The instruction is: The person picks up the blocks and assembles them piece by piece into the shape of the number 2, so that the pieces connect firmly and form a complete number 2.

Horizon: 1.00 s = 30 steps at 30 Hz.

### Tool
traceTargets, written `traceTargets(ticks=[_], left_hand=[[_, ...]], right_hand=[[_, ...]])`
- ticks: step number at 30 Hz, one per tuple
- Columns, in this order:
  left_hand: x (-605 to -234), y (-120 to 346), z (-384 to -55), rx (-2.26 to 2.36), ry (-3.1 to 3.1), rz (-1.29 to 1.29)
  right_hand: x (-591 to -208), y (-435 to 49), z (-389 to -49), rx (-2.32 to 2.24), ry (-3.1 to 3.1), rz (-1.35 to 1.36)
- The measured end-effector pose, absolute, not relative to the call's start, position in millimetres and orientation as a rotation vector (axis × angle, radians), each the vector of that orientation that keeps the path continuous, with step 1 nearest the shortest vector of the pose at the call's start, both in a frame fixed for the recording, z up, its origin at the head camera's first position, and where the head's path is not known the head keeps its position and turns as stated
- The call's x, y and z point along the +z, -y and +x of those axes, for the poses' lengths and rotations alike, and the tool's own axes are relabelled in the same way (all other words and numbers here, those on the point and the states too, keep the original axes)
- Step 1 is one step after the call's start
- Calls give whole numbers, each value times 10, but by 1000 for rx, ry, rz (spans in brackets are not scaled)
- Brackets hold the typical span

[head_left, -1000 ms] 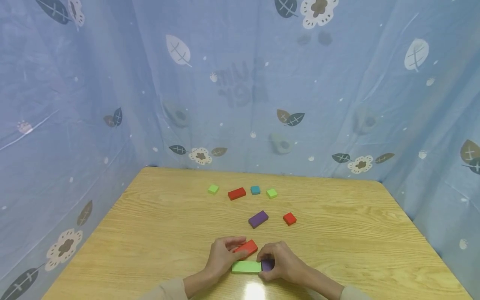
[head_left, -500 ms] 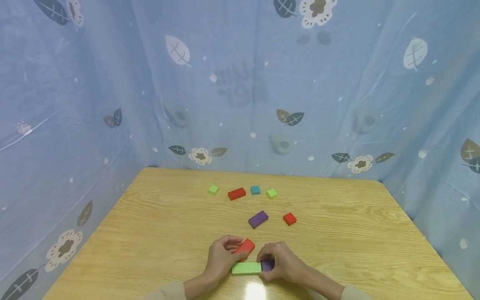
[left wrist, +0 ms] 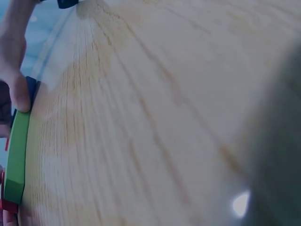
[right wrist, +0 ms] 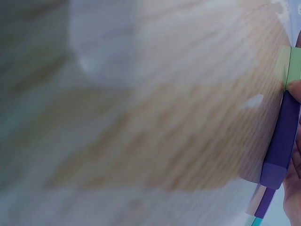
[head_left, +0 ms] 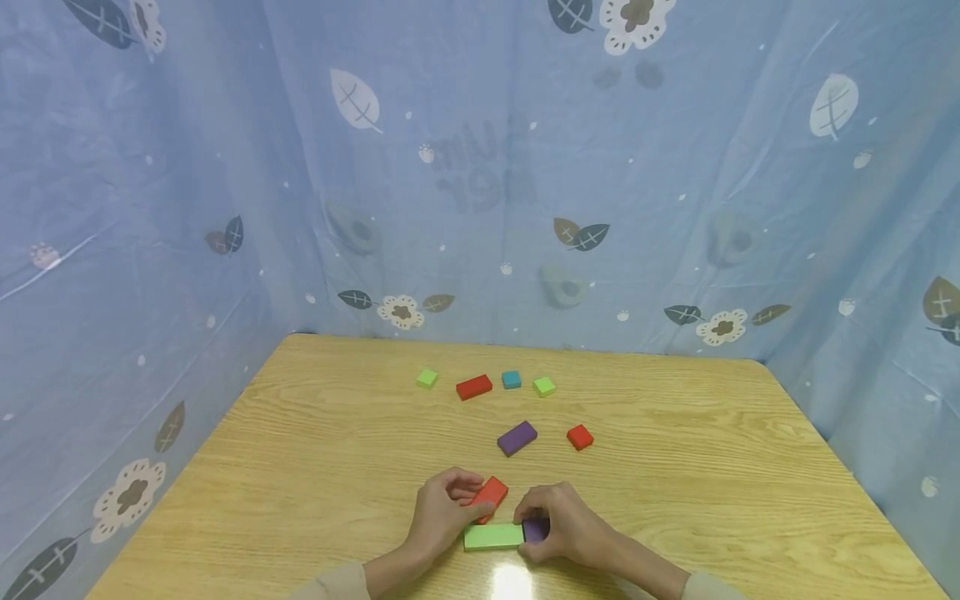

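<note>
In the head view my left hand (head_left: 444, 514) pinches a red rectangular block (head_left: 489, 497) between thumb and fingers. Directly in front of that block lies a long light-green block (head_left: 492, 537) on the table. My right hand (head_left: 564, 525) grips a purple block (head_left: 535, 530) that meets the green block's right end. Part of the purple block is covered by the right fingers. The right wrist view shows the purple block (right wrist: 282, 136) end to end with the green block (right wrist: 294, 66). At the left wrist view's edge, the green block (left wrist: 17, 155) partly hides the red block (left wrist: 9, 205).
Beyond the hands lie another purple block (head_left: 517, 438) and a small red block (head_left: 580, 437). Farther back, a dark red block (head_left: 474, 387), a blue block (head_left: 512, 380) and two small green blocks (head_left: 427, 378) rest on the wooden table (head_left: 337, 433). A patterned blue curtain (head_left: 480, 250) surrounds the table.
The red block in my left hand has turned to a steeper angle and shifted slightly left. My right hand keeps its grip on the purple block, almost still.
</note>
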<state>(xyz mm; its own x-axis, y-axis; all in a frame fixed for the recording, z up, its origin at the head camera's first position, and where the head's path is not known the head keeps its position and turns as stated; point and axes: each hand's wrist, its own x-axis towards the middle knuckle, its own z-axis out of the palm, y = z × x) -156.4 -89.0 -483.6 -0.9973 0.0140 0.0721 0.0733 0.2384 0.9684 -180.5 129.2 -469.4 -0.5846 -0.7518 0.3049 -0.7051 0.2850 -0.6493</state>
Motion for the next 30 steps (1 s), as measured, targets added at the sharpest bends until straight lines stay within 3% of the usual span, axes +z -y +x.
traceTargets(ticks=[7, 12, 20, 30], left_hand=[[-4808, 944, -1558, -1917, 2449, -154], [-4729, 1109, -1556, -1868, 2467, -433], [-4585, 1187, -1535, -978, 2762, -973], [-4505, 1168, -1490, -791, 2841, -985]], right_hand=[[-4704, -1288, -1815, -1202, -2472, -1408], [-4694, -1286, -1821, -1194, -2466, -1405], [-4657, -1298, -1826, -1179, -2472, -1408], [-4688, -1295, -1819, -1121, -2487, -1482]])
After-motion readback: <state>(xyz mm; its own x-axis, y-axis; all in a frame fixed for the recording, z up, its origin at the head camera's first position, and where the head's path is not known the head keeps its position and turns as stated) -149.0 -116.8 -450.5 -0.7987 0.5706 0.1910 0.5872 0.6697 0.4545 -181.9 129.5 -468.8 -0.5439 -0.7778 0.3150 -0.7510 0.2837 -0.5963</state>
